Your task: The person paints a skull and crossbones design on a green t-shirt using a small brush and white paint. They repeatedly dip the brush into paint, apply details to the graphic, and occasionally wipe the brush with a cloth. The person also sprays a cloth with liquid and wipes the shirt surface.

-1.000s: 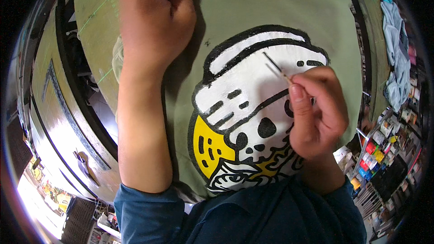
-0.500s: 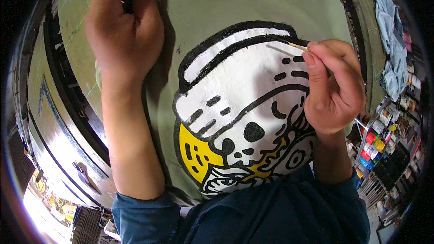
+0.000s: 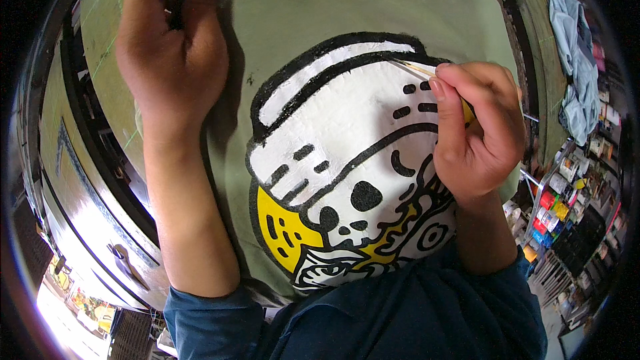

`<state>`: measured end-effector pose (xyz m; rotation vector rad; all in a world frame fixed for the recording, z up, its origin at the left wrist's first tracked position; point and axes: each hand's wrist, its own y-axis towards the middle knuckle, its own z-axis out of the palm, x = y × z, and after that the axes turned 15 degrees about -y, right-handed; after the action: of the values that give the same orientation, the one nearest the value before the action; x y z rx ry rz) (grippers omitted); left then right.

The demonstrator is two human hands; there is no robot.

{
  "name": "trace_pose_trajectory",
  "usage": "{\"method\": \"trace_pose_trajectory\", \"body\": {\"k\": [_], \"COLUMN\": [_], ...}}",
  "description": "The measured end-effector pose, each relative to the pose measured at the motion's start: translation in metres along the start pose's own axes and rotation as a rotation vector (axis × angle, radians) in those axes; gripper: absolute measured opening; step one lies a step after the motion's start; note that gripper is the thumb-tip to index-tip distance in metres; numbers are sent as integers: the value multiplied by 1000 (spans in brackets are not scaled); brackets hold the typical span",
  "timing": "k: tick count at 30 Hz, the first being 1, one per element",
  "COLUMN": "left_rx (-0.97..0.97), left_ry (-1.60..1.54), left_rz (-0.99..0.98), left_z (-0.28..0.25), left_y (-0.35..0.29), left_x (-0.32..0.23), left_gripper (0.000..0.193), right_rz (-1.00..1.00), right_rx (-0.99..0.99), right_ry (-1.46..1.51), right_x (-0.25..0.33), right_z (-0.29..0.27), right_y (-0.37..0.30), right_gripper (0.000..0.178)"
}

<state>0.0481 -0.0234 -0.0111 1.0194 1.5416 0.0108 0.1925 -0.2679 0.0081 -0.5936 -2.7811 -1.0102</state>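
Observation:
My right hand (image 3: 481,130) pinches a thin paintbrush (image 3: 420,69) between thumb and forefinger. The brush tip rests on or just over the black outline beneath a white band in the painted picture (image 3: 373,117). That picture is a white skull-like figure with black lines and yellow patches, on olive-green fabric (image 3: 320,0). At the upper left my left hand (image 3: 177,47) is raised over the fabric, with its thumb and fingers curled together. Its fingertips are cut off by the top edge, and a dark thing there cannot be made out.
Right of the fabric, pale blue cloth (image 3: 570,60) hangs over an edge. Coloured paint jars (image 3: 550,210) crowd a rack at lower right, near several brushes (image 3: 557,267). On the left runs a metal-edged surface (image 3: 87,213), with a dark-handled tool (image 3: 127,263) lying on it.
My right hand and the brush have moved a little left along the black outline. The whole picture has shifted slightly left in view. My left hand keeps its curled shape.

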Motion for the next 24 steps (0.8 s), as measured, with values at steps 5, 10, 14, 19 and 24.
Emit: {"method": "trace_pose_trajectory", "body": {"k": [5, 10, 14, 19, 24], "left_rx": [12, 18, 16, -10, -18], "left_ry": [58, 75, -12, -77, -17], "left_rz": [47, 39, -20, -38, -56], "left_z": [0, -1, 0, 2, 2], "left_y": [2, 3, 2, 0, 0], "left_x": [-2, -3, -2, -1, -3], "left_gripper": [15, 14, 13, 13, 14], "right_rz": [-20, -18, -19, -30, -16], "right_rx": [6, 15, 19, 1, -20], "right_ry": [-32, -44, -57, -61, -35], "right_x": [0, 0, 1, 0, 0], "right_z": [-1, -3, -4, -7, -9], "right_y": [0, -1, -1, 0, -1], "right_gripper": [17, 17, 17, 17, 18]}}
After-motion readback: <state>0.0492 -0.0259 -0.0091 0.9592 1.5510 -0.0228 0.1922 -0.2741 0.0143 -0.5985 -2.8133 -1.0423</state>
